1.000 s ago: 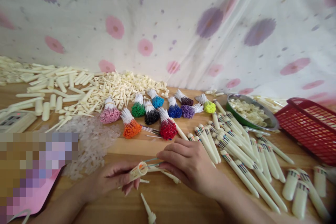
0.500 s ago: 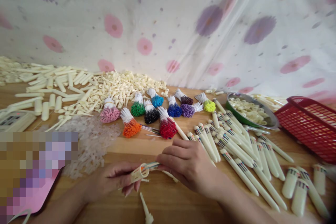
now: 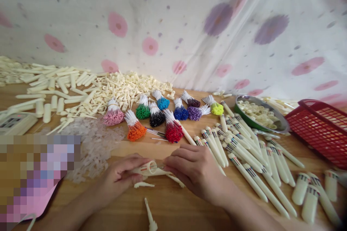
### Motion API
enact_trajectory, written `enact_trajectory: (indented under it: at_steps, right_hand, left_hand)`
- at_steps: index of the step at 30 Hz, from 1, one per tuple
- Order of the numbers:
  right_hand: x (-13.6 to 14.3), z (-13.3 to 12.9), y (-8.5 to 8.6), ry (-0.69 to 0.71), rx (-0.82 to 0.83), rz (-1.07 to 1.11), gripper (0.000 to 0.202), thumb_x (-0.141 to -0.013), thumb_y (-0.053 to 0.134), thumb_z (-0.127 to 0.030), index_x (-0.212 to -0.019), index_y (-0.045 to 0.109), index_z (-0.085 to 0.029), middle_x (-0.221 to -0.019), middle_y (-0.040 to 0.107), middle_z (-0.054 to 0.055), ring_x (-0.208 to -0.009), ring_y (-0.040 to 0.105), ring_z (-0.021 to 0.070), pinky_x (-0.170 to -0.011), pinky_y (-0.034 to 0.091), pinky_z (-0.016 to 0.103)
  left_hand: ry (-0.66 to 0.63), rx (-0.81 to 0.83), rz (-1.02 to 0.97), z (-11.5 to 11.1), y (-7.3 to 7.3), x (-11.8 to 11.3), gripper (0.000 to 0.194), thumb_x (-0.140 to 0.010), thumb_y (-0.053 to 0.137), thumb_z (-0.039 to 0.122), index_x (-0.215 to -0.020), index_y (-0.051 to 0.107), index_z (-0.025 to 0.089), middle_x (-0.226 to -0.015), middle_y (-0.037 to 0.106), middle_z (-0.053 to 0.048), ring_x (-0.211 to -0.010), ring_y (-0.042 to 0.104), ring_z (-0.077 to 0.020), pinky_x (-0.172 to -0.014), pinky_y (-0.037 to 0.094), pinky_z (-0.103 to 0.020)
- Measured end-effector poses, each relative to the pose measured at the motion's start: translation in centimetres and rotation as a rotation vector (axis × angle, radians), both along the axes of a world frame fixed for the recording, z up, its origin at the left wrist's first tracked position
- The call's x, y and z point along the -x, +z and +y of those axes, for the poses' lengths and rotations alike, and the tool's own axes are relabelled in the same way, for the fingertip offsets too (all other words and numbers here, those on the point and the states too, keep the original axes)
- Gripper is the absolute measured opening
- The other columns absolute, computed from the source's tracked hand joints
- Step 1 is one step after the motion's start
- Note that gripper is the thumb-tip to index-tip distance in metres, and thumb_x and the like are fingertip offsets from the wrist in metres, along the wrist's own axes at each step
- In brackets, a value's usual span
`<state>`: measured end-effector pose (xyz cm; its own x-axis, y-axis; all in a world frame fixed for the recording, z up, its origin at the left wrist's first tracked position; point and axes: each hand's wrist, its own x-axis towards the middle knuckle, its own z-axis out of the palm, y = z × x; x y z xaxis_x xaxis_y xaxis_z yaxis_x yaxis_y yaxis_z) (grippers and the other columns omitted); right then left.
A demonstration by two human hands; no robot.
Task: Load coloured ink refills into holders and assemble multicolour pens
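Note:
My left hand (image 3: 126,173) is closed around a cream slotted pen barrel (image 3: 143,169), its open end toward the right. Coloured strips, orange among them, show in the slots. At that open end, the fingertips of my right hand (image 3: 189,168) pinch a small clear plastic piece (image 3: 159,167), mostly hidden by the fingers. Beneath the hands lie small cream pointed parts (image 3: 145,184), and another pointed part (image 3: 150,214) rests nearer to me. Bundles of pen refills with coloured tips, such as red refills (image 3: 173,130) and orange refills (image 3: 135,130), stand beyond the hands.
Multicolour pens (image 3: 238,144) spread across the right side. Behind them are a metal bowl (image 3: 282,127) of cream parts and a red basket (image 3: 320,130). Loose clear pieces (image 3: 89,151) lie left, beside a pixelated pink-edged object (image 3: 46,198). Cream barrels and parts (image 3: 127,88) heap at the back.
The thin coloured refills between the right fingers and the barrel no longer show there; a clear piece does. My left hand has turned the barrel nearly level, its fingers shifted back along it.

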<state>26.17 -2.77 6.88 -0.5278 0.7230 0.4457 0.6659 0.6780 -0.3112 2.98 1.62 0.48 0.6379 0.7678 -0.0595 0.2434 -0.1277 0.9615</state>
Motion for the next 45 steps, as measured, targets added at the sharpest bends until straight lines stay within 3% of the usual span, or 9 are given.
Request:
enact_trajectory:
  at_steps: [9,14,18,24,45]
  right_hand:
    - [-0.32,-0.22,0.06,0.092,-0.224,-0.119,0.016,-0.089,0.047,-0.015,-0.092,0.062,-0.011,-0.066,0.061,0.003,-0.052,0.045,0.0112,-0.047,0.029,0.027]
    - [-0.56,-0.44,0.21,0.114,-0.323,-0.13,0.017,-0.089,0.047,-0.012,-0.095,0.062,-0.007,-0.075,0.066,0.006,-0.062,0.054,0.0136,-0.051,0.037,0.027]
    - [-0.91,-0.19,0.04,0.071,-0.301,-0.122,0.014,-0.084,0.056,-0.013,-0.096,0.062,-0.009,-0.077,0.066,0.004,-0.061,0.053,0.0123,-0.054,0.04,0.026]
    - [-0.94,-0.34,-0.11,0.002,-0.221,-0.076,0.013,-0.086,0.055,-0.019,-0.095,0.062,-0.012,-0.073,0.064,0.003,-0.062,0.054,0.0115,-0.054,0.04,0.024]
    - [-0.46,-0.91,0.46,0.065,-0.244,-0.073,0.02,-0.09,0.044,-0.015,-0.099,0.061,-0.009,-0.074,0.065,0.005,-0.06,0.049,0.0134,-0.05,0.033,0.028]
  left_hand:
    - [0.03,-0.003,-0.021,-0.53,0.79,-0.35,0.031,-0.076,0.063,0.025,-0.105,0.068,0.032,-0.101,0.068,-0.004,-0.096,0.061,-0.0214,-0.083,0.05,-0.028]
    - [0.041,-0.008,-0.036,-0.49,0.45,-0.29,0.03,-0.073,0.066,0.024,-0.103,0.069,0.031,-0.099,0.069,-0.003,-0.095,0.061,-0.0226,-0.084,0.049,-0.03]
    - [0.083,0.001,-0.089,-0.53,0.18,-0.14,0.03,-0.073,0.066,0.024,-0.102,0.07,0.029,-0.095,0.069,-0.003,-0.09,0.062,-0.0209,-0.081,0.05,-0.03]
    - [0.097,-0.014,-0.122,-0.34,0.0,-0.03,0.028,-0.072,0.067,0.026,-0.099,0.071,0.027,-0.094,0.069,-0.005,-0.089,0.062,-0.0216,-0.08,0.05,-0.032]
    - [-0.015,0.038,-0.209,-0.33,0.97,-0.4,0.032,-0.074,0.066,0.017,-0.099,0.07,0.036,-0.092,0.069,0.0,-0.088,0.061,-0.0172,-0.078,0.048,-0.024]
